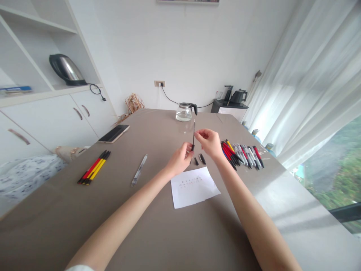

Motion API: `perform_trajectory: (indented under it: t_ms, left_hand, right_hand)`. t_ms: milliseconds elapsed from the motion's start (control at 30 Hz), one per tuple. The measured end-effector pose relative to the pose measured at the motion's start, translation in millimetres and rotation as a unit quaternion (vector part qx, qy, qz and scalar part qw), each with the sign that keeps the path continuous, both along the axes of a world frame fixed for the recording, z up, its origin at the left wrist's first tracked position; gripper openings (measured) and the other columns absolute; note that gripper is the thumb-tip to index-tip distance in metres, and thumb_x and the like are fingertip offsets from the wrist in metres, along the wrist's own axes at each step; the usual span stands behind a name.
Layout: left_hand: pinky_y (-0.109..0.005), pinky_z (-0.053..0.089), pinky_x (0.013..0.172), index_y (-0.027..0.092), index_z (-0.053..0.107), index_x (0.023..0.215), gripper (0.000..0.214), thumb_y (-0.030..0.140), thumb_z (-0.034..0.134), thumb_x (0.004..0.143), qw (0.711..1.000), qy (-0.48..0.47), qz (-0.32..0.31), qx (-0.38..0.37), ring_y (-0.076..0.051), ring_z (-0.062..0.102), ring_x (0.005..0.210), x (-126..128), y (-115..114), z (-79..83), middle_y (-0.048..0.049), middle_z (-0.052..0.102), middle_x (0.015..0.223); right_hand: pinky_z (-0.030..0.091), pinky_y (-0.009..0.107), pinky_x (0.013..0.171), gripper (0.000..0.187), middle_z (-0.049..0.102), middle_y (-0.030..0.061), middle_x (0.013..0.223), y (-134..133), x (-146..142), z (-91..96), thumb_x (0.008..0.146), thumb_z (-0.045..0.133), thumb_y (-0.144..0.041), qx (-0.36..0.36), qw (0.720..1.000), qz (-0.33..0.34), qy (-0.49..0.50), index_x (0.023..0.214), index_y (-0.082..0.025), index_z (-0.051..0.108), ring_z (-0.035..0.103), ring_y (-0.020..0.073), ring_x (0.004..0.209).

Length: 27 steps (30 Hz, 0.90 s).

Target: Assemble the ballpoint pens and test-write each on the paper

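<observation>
My left hand (179,161) is closed around a black pen barrel (193,148), held upright above the table. A thin dark pen refill (194,130) rises from the top of the barrel, its pale tip pointing up. Thumb and fingers of my right hand (209,143) pinch the refill partway along its length. Just beyond the paper, beneath my hands, lie a black pen cap (202,159) and a short black pen part (196,161). A white sheet of paper (194,194) with rows of small handwritten marks lies between my forearms.
To the right lies a pile of several pens (239,154). On the left are red and yellow pens (94,167), a clear pen (139,170) and a phone (114,133). A glass pot (184,112) of clear liquid stands at the table's (152,226) far side.
</observation>
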<state>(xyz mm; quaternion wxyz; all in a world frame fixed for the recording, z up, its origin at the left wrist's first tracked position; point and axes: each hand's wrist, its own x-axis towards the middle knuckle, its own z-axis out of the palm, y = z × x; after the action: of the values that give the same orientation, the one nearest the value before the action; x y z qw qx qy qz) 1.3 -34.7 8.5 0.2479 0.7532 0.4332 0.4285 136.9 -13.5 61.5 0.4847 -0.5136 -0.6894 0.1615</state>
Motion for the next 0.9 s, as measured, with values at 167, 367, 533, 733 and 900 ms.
perform_trajectory:
  t_ms: [167, 367, 533, 733, 900]
  left_hand:
    - [-0.03, 0.046, 0.066, 0.021, 0.041, 0.099, 0.02, 0.029, 0.041, 0.081, 1.0, -0.016, 0.009, 0.0, -0.015, 0.056, 0.077, -2, 1, 1.7, -0.0047, 0.058, 0.088]
    - [-0.031, 0.046, 0.071, 0.021, 0.04, 0.101, 0.022, 0.03, 0.04, 0.081, 0.999, -0.031, 0.025, 0.012, -0.015, 0.056, 0.081, -5, 6, -1.4, -0.005, 0.057, 0.089]
    - [-0.032, 0.045, 0.073, 0.02, 0.04, 0.102, 0.024, 0.031, 0.041, 0.081, 0.999, -0.031, 0.024, 0.023, -0.016, 0.056, 0.084, -6, 8, -5.7, -0.0063, 0.057, 0.091]
    - [-0.034, 0.045, 0.075, 0.02, 0.041, 0.102, 0.024, 0.031, 0.041, 0.081, 0.999, -0.025, 0.027, 0.027, -0.016, 0.056, 0.083, -6, 9, -7.6, -0.0065, 0.057, 0.09]
    - [-0.034, 0.044, 0.075, 0.02, 0.04, 0.102, 0.024, 0.031, 0.041, 0.081, 0.999, -0.025, 0.027, 0.028, -0.016, 0.056, 0.083, -7, 10, -7.8, -0.0065, 0.056, 0.09]
  right_hand:
    - [0.038, 0.017, 0.042, 0.03, 0.06, 0.0029, 0.07, -2, 1, 1.8, 0.073, 0.044, -0.038, -0.033, 0.998, 0.048, -0.006, 0.08, -0.013, 0.06, 0.046, 0.007, 0.046]
    - [0.039, 0.018, 0.042, 0.032, 0.061, 0.0026, 0.071, 2, 16, 5.5, 0.073, 0.044, -0.039, -0.092, 0.989, 0.081, -0.079, 0.084, -0.015, 0.061, 0.049, 0.0079, 0.046]
    - [0.041, 0.023, 0.059, 0.02, 0.063, 0.0049, 0.073, 9, 23, -6.3, 0.07, 0.051, -0.032, -0.152, 0.942, -0.012, -0.3, 0.075, -0.017, 0.065, 0.058, 0.0152, 0.065]
    - [0.042, 0.028, 0.069, 0.019, 0.063, 0.0115, 0.087, 10, 7, -27.4, 0.071, 0.051, -0.02, -0.223, 0.868, -0.08, -0.436, 0.085, -0.016, 0.063, 0.058, 0.0207, 0.084]
    - [0.042, 0.027, 0.072, 0.027, 0.06, 0.015, 0.096, 5, -4, -32.7, 0.071, 0.051, -0.015, -0.258, 0.85, -0.097, -0.45, 0.097, -0.014, 0.06, 0.056, 0.0209, 0.091]
